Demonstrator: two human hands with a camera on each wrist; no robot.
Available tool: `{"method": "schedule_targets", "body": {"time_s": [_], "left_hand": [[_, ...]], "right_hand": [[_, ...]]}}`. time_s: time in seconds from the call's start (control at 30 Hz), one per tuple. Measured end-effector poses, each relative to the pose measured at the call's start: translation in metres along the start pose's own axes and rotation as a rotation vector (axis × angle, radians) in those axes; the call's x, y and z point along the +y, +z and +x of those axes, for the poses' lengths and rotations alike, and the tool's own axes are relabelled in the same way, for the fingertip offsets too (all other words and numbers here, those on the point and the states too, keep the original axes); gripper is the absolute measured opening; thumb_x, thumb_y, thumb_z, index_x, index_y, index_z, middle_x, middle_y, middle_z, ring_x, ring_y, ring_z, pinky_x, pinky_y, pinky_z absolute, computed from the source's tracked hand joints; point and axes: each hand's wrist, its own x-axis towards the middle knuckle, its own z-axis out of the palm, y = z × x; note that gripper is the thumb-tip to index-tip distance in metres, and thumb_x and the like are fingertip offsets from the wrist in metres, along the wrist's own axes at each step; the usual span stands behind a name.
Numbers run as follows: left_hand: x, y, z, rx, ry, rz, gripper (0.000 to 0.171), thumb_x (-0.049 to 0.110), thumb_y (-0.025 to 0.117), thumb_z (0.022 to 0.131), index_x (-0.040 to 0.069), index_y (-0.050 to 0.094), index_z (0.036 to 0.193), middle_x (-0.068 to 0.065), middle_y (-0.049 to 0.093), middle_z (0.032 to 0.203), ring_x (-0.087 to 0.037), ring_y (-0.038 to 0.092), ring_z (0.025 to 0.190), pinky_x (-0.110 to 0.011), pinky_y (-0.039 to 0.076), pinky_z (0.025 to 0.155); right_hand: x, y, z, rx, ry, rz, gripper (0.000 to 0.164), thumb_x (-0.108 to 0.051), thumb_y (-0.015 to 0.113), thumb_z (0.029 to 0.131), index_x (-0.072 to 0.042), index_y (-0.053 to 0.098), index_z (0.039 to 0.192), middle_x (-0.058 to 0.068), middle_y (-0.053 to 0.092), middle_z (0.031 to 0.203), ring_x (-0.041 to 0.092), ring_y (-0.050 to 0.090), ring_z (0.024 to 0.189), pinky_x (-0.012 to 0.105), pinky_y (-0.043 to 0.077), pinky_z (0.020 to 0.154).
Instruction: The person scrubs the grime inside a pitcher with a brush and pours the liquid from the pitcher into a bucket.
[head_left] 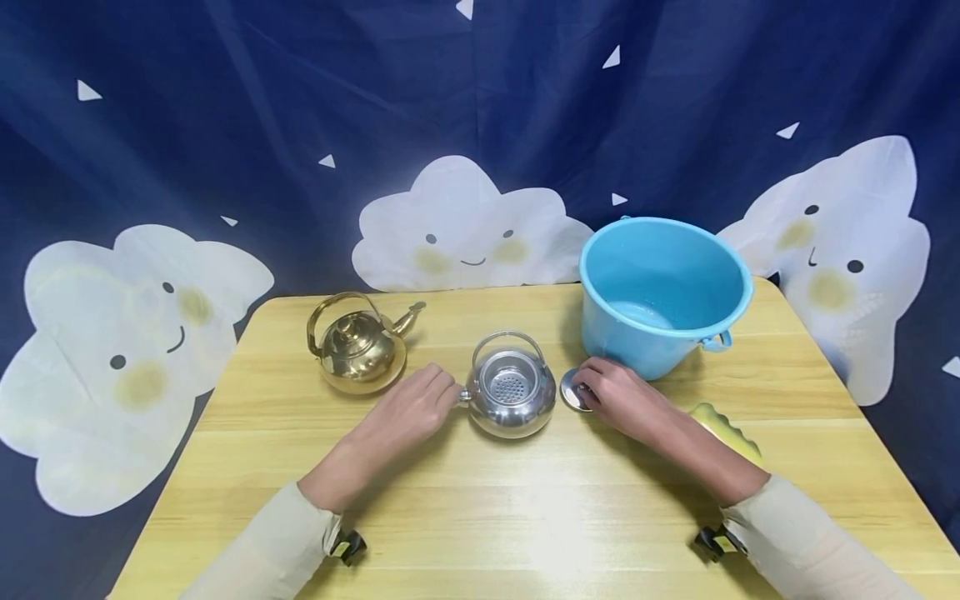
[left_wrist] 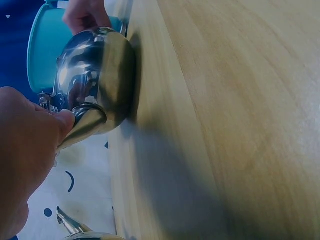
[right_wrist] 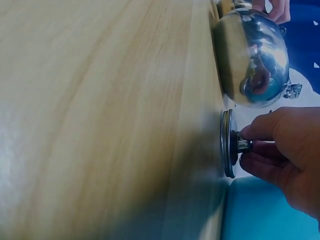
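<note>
A silver teapot point(head_left: 512, 408) stands lidless in the middle of the table, a perforated strainer point(head_left: 510, 386) showing in its mouth. My left hand point(head_left: 420, 400) pinches its spout point(left_wrist: 90, 120), thumb on the near side in the left wrist view; the far fingers are partly hidden. To the teapot's right, my right hand point(head_left: 618, 393) holds the silver lid point(right_wrist: 228, 145) by its knob point(right_wrist: 243, 144) between thumb and fingers. The lid lies flat at the tabletop, apart from the teapot; whether it touches the wood I cannot tell.
A brass teapot point(head_left: 360, 354) with its lid on stands at the back left. At the back right is a light blue bucket point(head_left: 630, 333), close to my right hand. A yellow-green sponge-like item point(head_left: 723, 433) lies partly behind my right forearm. A blue curtain point(head_left: 480, 100) hangs behind the table.
</note>
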Motion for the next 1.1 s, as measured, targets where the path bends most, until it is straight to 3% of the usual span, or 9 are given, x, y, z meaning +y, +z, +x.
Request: {"method": "schedule_targets", "body": {"time_s": [0.27,0.83,1.1], "left_hand": [[0.0002,-0.0012,0.0003,-0.013,-0.003,0.008,0.020,0.003,0.064,0.097,0.000,0.067,0.117,-0.008,0.068,0.107,-0.019,0.059,0.096,-0.027,0.056,0.085],[0.0008,0.0005,-0.0005,-0.007,-0.006,0.014,0.019,0.003,0.062,0.097,0.000,0.067,0.116,-0.008,0.067,0.106,-0.018,0.059,0.095,-0.027,0.056,0.084],[0.0011,-0.0004,-0.0006,-0.018,-0.007,0.010,0.019,0.003,0.062,0.097,0.000,0.067,0.116,-0.008,0.067,0.106,-0.018,0.059,0.095,-0.027,0.056,0.085]], "right_hand": [[-0.0001,0.0012,-0.0004,0.019,-0.005,-0.008,0.014,0.004,0.078,0.082,-0.003,0.076,0.094,0.010,0.071,0.093,0.024,0.071,0.087,0.037,0.062,0.077],[0.0002,0.0010,-0.0012,-0.020,0.022,-0.023,0.015,0.002,0.077,0.084,-0.003,0.076,0.098,0.009,0.072,0.096,0.024,0.070,0.090,0.038,0.062,0.080],[-0.0020,-0.0006,0.0002,0.012,-0.004,-0.026,0.015,0.002,0.079,0.083,-0.003,0.076,0.096,0.009,0.072,0.095,0.024,0.070,0.090,0.038,0.062,0.081]]}}
